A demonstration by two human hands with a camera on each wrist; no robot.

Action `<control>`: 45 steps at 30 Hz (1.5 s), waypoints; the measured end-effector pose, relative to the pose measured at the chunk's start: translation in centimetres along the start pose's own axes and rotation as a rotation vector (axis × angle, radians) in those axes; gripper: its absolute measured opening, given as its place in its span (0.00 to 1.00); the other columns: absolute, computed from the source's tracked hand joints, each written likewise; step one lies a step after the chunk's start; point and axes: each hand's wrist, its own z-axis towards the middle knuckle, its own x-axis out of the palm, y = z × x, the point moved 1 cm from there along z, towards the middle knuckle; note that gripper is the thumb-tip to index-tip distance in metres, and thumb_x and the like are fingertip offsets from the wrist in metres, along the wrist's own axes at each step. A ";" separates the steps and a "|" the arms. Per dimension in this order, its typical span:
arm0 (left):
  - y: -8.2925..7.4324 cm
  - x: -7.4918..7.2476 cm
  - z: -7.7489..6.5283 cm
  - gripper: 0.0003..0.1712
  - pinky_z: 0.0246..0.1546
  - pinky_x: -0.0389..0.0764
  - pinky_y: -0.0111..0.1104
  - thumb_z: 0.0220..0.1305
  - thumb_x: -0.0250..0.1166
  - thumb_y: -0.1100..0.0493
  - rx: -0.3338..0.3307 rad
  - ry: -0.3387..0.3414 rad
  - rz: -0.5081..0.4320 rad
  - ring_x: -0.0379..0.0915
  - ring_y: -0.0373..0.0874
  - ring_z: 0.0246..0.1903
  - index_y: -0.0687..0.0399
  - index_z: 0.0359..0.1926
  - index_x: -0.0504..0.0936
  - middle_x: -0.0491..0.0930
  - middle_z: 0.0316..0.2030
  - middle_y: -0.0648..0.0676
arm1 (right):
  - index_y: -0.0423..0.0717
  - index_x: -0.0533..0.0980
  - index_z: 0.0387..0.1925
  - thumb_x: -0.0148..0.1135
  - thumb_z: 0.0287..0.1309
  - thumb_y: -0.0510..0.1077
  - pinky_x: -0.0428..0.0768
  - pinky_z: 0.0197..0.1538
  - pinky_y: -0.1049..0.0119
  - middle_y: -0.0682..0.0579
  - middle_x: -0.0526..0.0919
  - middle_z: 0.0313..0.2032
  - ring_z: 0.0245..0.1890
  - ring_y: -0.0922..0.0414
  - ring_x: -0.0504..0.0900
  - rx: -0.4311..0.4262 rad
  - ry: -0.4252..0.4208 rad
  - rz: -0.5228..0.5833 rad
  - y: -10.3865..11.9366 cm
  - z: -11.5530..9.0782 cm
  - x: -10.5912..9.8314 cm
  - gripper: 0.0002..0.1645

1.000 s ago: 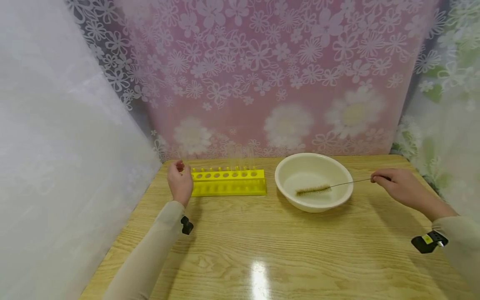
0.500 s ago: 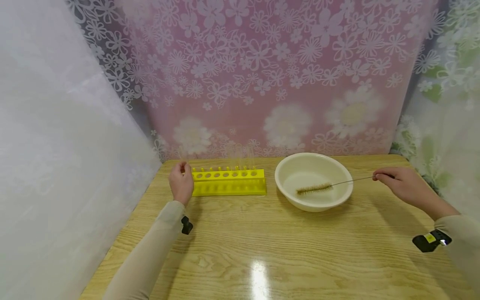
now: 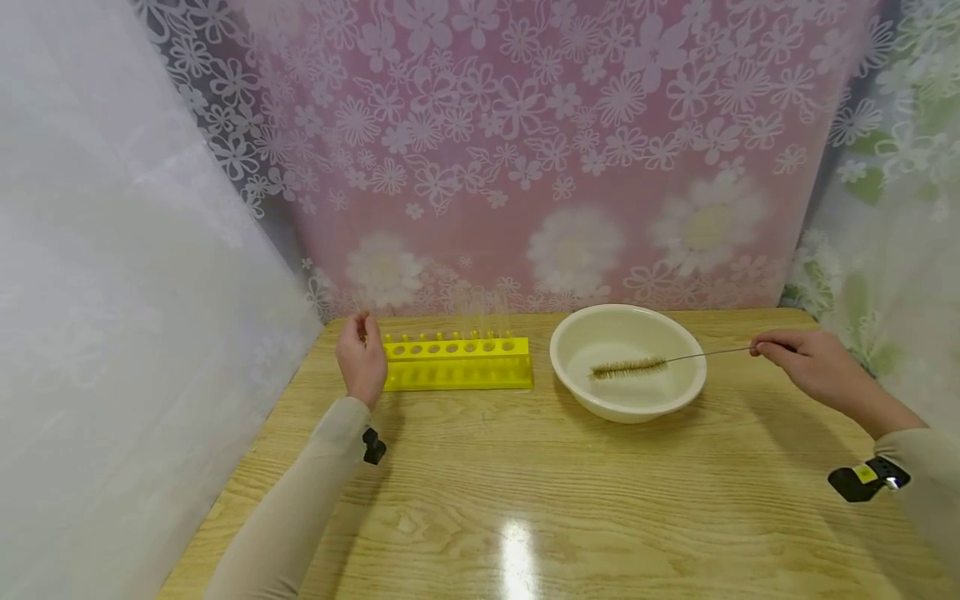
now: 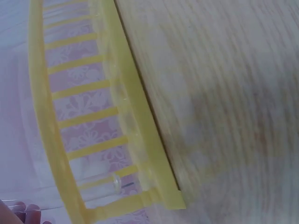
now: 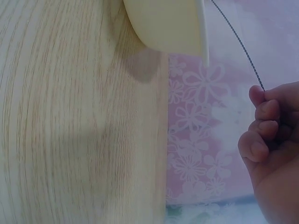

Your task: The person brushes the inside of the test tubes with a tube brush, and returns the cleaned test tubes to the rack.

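At the left end of the yellow test tube rack (image 3: 457,350), my left hand (image 3: 362,358) pinches the upper part of a clear test tube (image 4: 39,198). In the left wrist view the tube's rounded bottom reaches down inside the rack's end slot. Several more clear test tubes (image 3: 480,315) stand upright at the rack's right side. My right hand (image 3: 813,367) grips a test tube brush (image 3: 630,367) by its twisted wire handle (image 5: 240,44). The bristled end hangs over the inside of a cream-white basin (image 3: 693,379); whether it touches the bottom I cannot tell.
Rack and basin stand side by side toward the back of a wood-grain table (image 3: 480,483). A pink flowered curtain (image 3: 525,167) hangs behind. A pale sheet (image 3: 150,292) closes the left side, and a flowered one (image 3: 892,275) the right.
My left fingers have drawn together around the tube's upper end. My right hand has shifted slightly right and up, tilting the brush flatter and raising its bristles a little over the basin.
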 end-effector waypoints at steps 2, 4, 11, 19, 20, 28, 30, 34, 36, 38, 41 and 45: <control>-0.3 0.0 0.1 0.25 0.50 0.76 0.46 0.80 0.47 0.43 0.024 -0.010 -0.017 0.75 0.52 0.46 0.54 0.63 0.75 0.79 0.51 0.59 | 0.29 0.77 0.57 0.48 0.78 0.44 0.76 0.33 0.71 0.30 0.83 0.50 0.40 0.91 0.62 -0.003 -0.005 0.003 0.0 0.0 0.0 0.22; -0.7 -0.1 0.2 0.25 0.49 0.76 0.45 0.80 0.46 0.42 0.047 -0.016 -0.025 0.75 0.51 0.46 0.51 0.64 0.74 0.79 0.52 0.59 | 0.29 0.77 0.57 0.48 0.78 0.43 0.76 0.33 0.72 0.30 0.83 0.50 0.40 0.91 0.62 -0.008 -0.010 -0.001 -0.1 0.0 0.0 0.22; -2.8 -0.3 0.4 0.25 0.54 0.76 0.46 0.80 0.46 0.42 0.128 -0.006 -0.032 0.75 0.50 0.50 0.47 0.66 0.72 0.79 0.53 0.57 | 0.32 0.79 0.55 0.49 0.78 0.44 0.74 0.33 0.72 0.29 0.82 0.51 0.41 0.84 0.69 0.004 -0.030 -0.033 -0.2 0.0 -0.3 0.21; -5.6 0.0 -0.2 0.23 0.48 0.76 0.42 0.80 0.49 0.46 0.286 0.019 -0.049 0.74 0.50 0.42 0.53 0.63 0.75 0.79 0.42 0.58 | 0.33 0.80 0.54 0.49 0.78 0.45 0.74 0.32 0.73 0.28 0.81 0.52 0.41 0.82 0.70 -0.003 -0.050 -0.014 -0.3 -0.2 -0.4 0.21; -5.9 0.2 -0.4 0.23 0.46 0.76 0.41 0.80 0.49 0.46 0.296 0.031 -0.044 0.74 0.49 0.41 0.53 0.63 0.76 0.79 0.41 0.57 | 0.33 0.80 0.54 0.49 0.78 0.45 0.74 0.32 0.73 0.28 0.81 0.52 0.41 0.82 0.70 -0.002 -0.050 -0.013 -0.3 -0.2 -0.4 0.21; -7.9 1.5 -2.6 0.19 0.34 0.70 0.37 0.79 0.52 0.49 0.410 0.147 0.023 0.66 0.44 0.31 0.52 0.60 0.79 0.75 0.35 0.53 | 0.33 0.79 0.54 0.47 0.78 0.45 0.72 0.29 0.68 0.28 0.81 0.52 0.37 0.88 0.63 0.010 -0.051 -0.007 -0.3 -0.3 -0.7 0.22; -8.3 2.0 -3.3 0.18 0.33 0.70 0.37 0.79 0.52 0.50 0.446 0.192 0.064 0.65 0.43 0.29 0.51 0.58 0.80 0.75 0.34 0.52 | 0.33 0.79 0.54 0.47 0.78 0.45 0.73 0.28 0.67 0.31 0.83 0.50 0.35 0.86 0.66 0.016 -0.057 -0.001 -0.3 -0.4 -0.9 0.21; -9.0 3.2 -5.1 0.19 0.27 0.69 0.36 0.78 0.52 0.47 0.520 0.314 0.144 0.63 0.42 0.24 0.49 0.56 0.82 0.74 0.32 0.49 | 0.34 0.79 0.54 0.47 0.78 0.45 0.76 0.28 0.66 0.39 0.85 0.48 0.32 0.79 0.72 0.031 -0.060 0.013 -0.3 -0.4 -1.2 0.21; -9.2 3.9 -5.9 0.19 0.26 0.69 0.35 0.78 0.53 0.45 0.546 0.380 0.179 0.63 0.41 0.23 0.47 0.56 0.82 0.73 0.31 0.47 | 0.33 0.79 0.54 0.47 0.79 0.45 0.76 0.28 0.66 0.38 0.84 0.48 0.32 0.77 0.73 0.028 -0.056 0.025 -0.2 -0.4 -1.4 0.21; -9.5 4.7 -6.6 0.20 0.26 0.70 0.35 0.77 0.54 0.44 0.554 0.441 0.192 0.63 0.40 0.23 0.47 0.57 0.82 0.73 0.30 0.46 | 0.32 0.79 0.55 0.46 0.79 0.45 0.75 0.28 0.66 0.33 0.83 0.50 0.31 0.75 0.74 0.021 -0.054 0.039 -0.1 -0.4 -1.5 0.22; -9.7 5.7 -7.3 0.20 0.29 0.73 0.33 0.75 0.57 0.43 0.539 0.513 0.202 0.67 0.39 0.26 0.49 0.55 0.82 0.74 0.29 0.45 | 0.33 0.78 0.55 0.46 0.79 0.45 0.75 0.28 0.66 0.40 0.84 0.47 0.31 0.72 0.75 0.025 -0.054 0.047 0.1 -0.5 -1.8 0.22; -10.1 6.8 -7.9 0.19 0.30 0.75 0.33 0.72 0.61 0.41 0.501 0.576 0.213 0.69 0.39 0.26 0.50 0.47 0.80 0.74 0.28 0.45 | 0.33 0.78 0.55 0.46 0.79 0.45 0.74 0.28 0.66 0.50 0.84 0.45 0.29 0.68 0.75 0.031 -0.057 0.051 0.3 -0.6 -2.1 0.21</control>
